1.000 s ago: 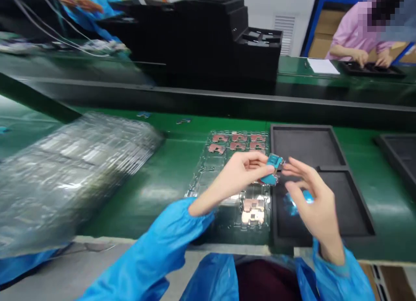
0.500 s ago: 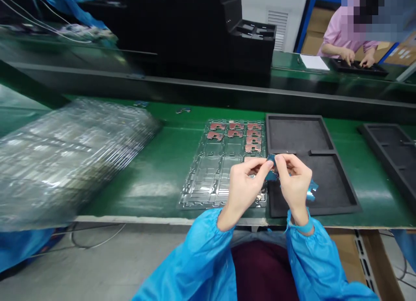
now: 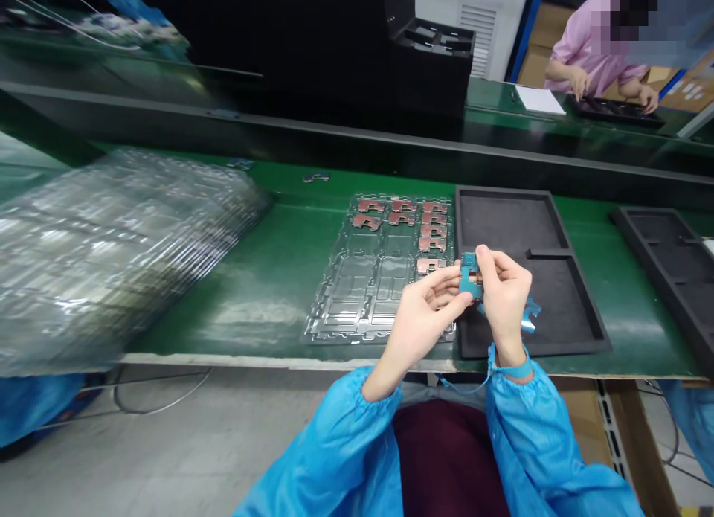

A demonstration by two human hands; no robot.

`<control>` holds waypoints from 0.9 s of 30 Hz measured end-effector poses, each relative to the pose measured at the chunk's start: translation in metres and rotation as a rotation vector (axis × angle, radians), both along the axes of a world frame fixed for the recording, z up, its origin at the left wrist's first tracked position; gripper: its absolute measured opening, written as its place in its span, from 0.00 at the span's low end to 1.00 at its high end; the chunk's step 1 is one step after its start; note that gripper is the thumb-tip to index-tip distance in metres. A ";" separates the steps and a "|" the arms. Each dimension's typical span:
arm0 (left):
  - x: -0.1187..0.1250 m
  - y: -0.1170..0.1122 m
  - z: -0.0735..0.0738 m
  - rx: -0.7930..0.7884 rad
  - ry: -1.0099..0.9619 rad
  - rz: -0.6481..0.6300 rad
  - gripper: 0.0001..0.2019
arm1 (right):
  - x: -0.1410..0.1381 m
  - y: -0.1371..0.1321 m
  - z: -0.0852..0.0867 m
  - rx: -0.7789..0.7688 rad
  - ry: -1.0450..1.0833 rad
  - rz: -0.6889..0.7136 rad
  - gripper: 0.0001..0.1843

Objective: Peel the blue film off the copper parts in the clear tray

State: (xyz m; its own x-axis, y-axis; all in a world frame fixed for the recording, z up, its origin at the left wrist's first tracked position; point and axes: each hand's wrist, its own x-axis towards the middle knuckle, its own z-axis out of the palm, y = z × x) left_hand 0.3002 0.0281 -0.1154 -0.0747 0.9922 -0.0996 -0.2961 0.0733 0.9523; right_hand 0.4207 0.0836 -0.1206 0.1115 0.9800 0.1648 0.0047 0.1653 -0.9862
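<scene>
My left hand (image 3: 427, 309) and my right hand (image 3: 505, 294) meet above the near edge of the green bench, both pinching one small blue part (image 3: 467, 274) between their fingertips. Under them lies a clear plastic tray (image 3: 357, 301) with several copper-coloured parts (image 3: 402, 219) in its far pockets. Just right of it sits a black foam tray (image 3: 513, 227), with a blue piece (image 3: 529, 316) lying in its near compartment beside my right wrist. Both sleeves are blue.
A tall stack of clear trays (image 3: 111, 242) fills the bench at the left. A second black tray (image 3: 663, 257) lies at the far right. Black stacked trays (image 3: 429, 48) stand behind the conveyor rail. A person in pink (image 3: 591, 56) works at the far bench.
Both hands have come together on the blue part and drawn slightly toward me. The view has tilted down and steadied.
</scene>
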 end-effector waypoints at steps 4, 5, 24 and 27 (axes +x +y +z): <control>0.000 -0.003 0.001 -0.013 0.017 0.112 0.20 | 0.012 -0.002 0.004 0.093 -0.080 0.150 0.19; -0.001 -0.003 0.002 -0.014 0.029 0.138 0.19 | 0.017 -0.002 0.006 0.142 -0.120 0.203 0.17; -0.018 -0.005 -0.002 -0.107 -0.321 -0.117 0.17 | 0.034 -0.006 0.028 0.651 -0.597 0.169 0.07; -0.018 -0.005 -0.004 -0.131 -0.397 -0.171 0.18 | 0.032 -0.009 0.031 0.780 -0.666 0.127 0.07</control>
